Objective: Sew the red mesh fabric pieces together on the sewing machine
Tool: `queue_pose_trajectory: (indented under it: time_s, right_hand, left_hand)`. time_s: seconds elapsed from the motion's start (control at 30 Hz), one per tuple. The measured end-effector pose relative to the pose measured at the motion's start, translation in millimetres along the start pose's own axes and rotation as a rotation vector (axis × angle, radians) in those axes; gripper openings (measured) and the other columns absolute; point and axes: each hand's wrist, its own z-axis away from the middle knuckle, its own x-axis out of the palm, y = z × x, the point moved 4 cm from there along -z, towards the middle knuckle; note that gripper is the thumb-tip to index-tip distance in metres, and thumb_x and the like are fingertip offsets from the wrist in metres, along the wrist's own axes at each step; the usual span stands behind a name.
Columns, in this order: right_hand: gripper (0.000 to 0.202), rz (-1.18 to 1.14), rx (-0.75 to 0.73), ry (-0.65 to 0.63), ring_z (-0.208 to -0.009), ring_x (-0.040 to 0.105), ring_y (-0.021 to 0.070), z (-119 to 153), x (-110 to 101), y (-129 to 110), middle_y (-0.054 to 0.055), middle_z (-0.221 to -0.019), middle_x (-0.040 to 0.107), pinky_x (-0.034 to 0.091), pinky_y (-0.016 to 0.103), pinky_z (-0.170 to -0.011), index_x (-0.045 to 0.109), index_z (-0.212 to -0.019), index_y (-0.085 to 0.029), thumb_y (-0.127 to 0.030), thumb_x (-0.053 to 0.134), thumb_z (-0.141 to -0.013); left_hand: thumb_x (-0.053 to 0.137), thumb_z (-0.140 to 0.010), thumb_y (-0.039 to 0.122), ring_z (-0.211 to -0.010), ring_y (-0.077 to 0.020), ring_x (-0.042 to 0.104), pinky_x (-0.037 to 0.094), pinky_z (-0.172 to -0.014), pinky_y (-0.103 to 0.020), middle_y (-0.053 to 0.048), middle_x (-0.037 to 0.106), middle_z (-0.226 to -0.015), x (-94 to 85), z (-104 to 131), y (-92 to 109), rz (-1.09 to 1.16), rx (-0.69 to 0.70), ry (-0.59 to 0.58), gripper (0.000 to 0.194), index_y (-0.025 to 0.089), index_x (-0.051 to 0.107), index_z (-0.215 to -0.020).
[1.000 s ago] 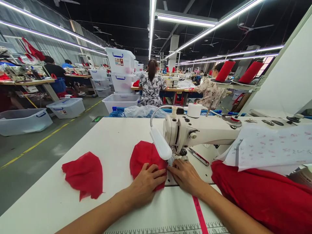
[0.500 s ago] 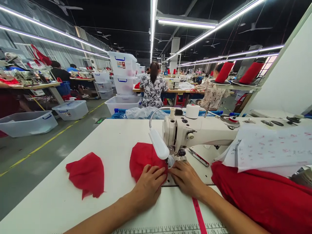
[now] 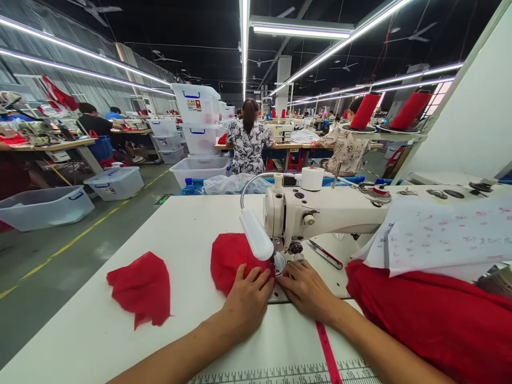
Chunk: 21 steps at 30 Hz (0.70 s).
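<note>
A crumpled piece of red fabric (image 3: 230, 261) lies at the needle area of a white sewing machine (image 3: 320, 210). My left hand (image 3: 248, 298) rests on the fabric's near right part, fingers apart and pressing it down. Close by, my right hand (image 3: 306, 288) is at the fabric's right edge beside the presser foot, its fingers bent and together. Whatever sits between those fingertips is hidden. The machine's white lamp (image 3: 256, 234) covers part of the fabric and of the needle. A second red fabric piece (image 3: 144, 288) lies apart on the left of the table.
Thread snips (image 3: 325, 254) lie behind my right hand. To the right, a large red cloth heap (image 3: 424, 314) sits partly under printed white paper (image 3: 452, 234). A ruler strip (image 3: 288, 373) and a pink tape (image 3: 327, 349) mark the near edge. Plastic bins (image 3: 200, 138) and seated people are beyond.
The camera view has shifted slightly. Both hands stay at nearly the same spot by the presser foot, and the red fabric shows little movement.
</note>
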Motion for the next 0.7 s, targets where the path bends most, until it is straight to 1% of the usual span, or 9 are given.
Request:
queue_pose_trajectory:
  time_s: [0.17,0.3,0.5,0.6,0.7]
  right_hand:
    - [0.017,0.011,0.012,0.009,-0.071,0.047,0.0159,-0.8,0.5,1.8,0.004,-0.078,0.056,0.031,0.029,-0.066,0.061,-0.083,-0.018,-0.01,0.045,-0.082]
    - [0.018,0.022,0.028,0.004,-0.069,0.047,0.0156,0.0,1.5,3.7,0.005,-0.078,0.056,0.031,0.029,-0.066,0.06,-0.081,-0.017,-0.008,0.045,-0.08]
    - [0.017,0.015,0.027,0.01,-0.068,0.047,0.0151,0.4,1.4,3.9,0.004,-0.078,0.056,0.031,0.029,-0.066,0.06,-0.08,-0.017,-0.01,0.044,-0.082]
    - [0.018,0.009,0.03,0.012,-0.068,0.047,0.0152,0.1,1.2,3.9,0.004,-0.078,0.057,0.031,0.03,-0.066,0.06,-0.08,-0.017,-0.011,0.044,-0.083]
    - [0.019,0.003,0.037,0.007,-0.068,0.048,0.0156,0.1,1.4,4.0,0.004,-0.079,0.057,0.032,0.03,-0.067,0.06,-0.08,-0.017,-0.011,0.043,-0.084]
  left_hand:
    - [0.043,-0.085,0.016,-0.108,-0.0293,0.048,0.03,-0.092,-0.055,-0.012,0.056,-0.121,5.2,-9.5,-4.9,-0.031,-0.044,0.009,0.031,0.014,0.055,-0.113]
    - [0.042,-0.086,0.018,-0.11,-0.03,0.048,0.032,-0.091,-0.057,-0.013,0.054,-0.124,4.0,-15.7,-8.2,-0.002,-0.075,-0.012,0.032,0.015,0.055,-0.115]
    - [0.04,-0.087,0.021,-0.115,-0.031,0.045,0.035,-0.092,-0.057,-0.013,0.052,-0.126,1.5,-15.6,-9.6,0.048,-0.104,-0.032,0.033,0.016,0.054,-0.116]
    - [0.041,-0.087,0.021,-0.117,-0.0317,0.043,0.034,-0.093,-0.058,-0.013,0.051,-0.128,2.6,-15.6,-10.1,0.066,-0.112,-0.035,0.034,0.016,0.054,-0.117]
    - [0.041,-0.086,0.02,-0.121,-0.0327,0.04,0.031,-0.095,-0.06,-0.014,0.048,-0.13,2.2,-16.1,-13.6,0.077,-0.121,-0.069,0.035,0.015,0.053,-0.118]
